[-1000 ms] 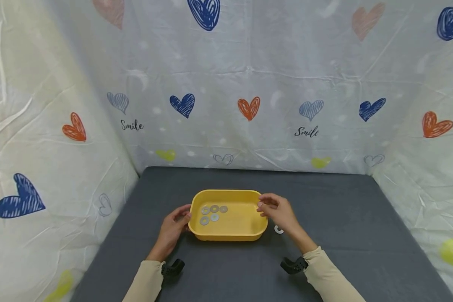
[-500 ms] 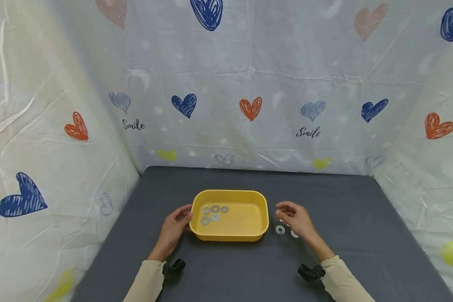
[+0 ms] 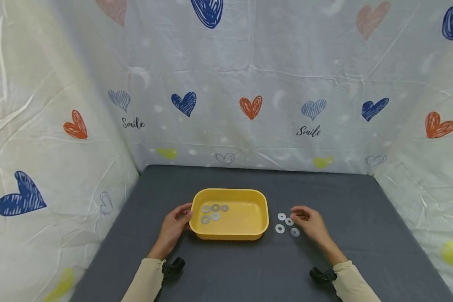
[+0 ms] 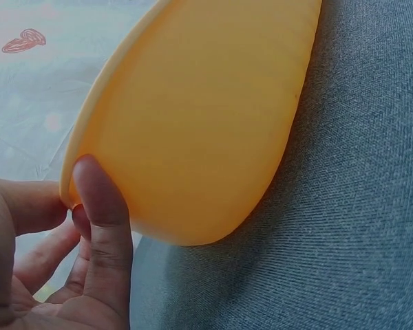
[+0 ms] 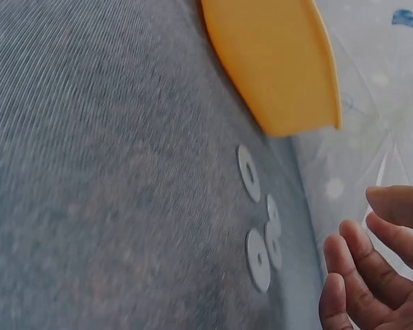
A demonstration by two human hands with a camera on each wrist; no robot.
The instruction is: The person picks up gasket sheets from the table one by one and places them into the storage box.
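Note:
A yellow plastic tray (image 3: 238, 218) stands on the dark table. Inside it, toward the left, lie several flat metal washers (image 3: 215, 207). My left hand (image 3: 173, 228) pinches the tray's left end; in the left wrist view the thumb (image 4: 102, 196) presses on the outer wall and the fingers curl over the rim. Right of the tray, more washers (image 3: 280, 228) lie loose on the cloth. My right hand (image 3: 311, 223) is above and beside them, fingers loosely bent. In the right wrist view its thumb (image 5: 399, 206) and fingertips are apart, and I see nothing held between them.
A dark grey cloth (image 3: 226, 272) covers the table. Pale curtains (image 3: 275, 84) printed with hearts rise behind it and on both sides. Each wrist wears a black camera band (image 3: 323, 275).
My right hand has moved from over the tray's right rim to the right, beside the loose washers, which now show uncovered. The left hand stays on the tray.

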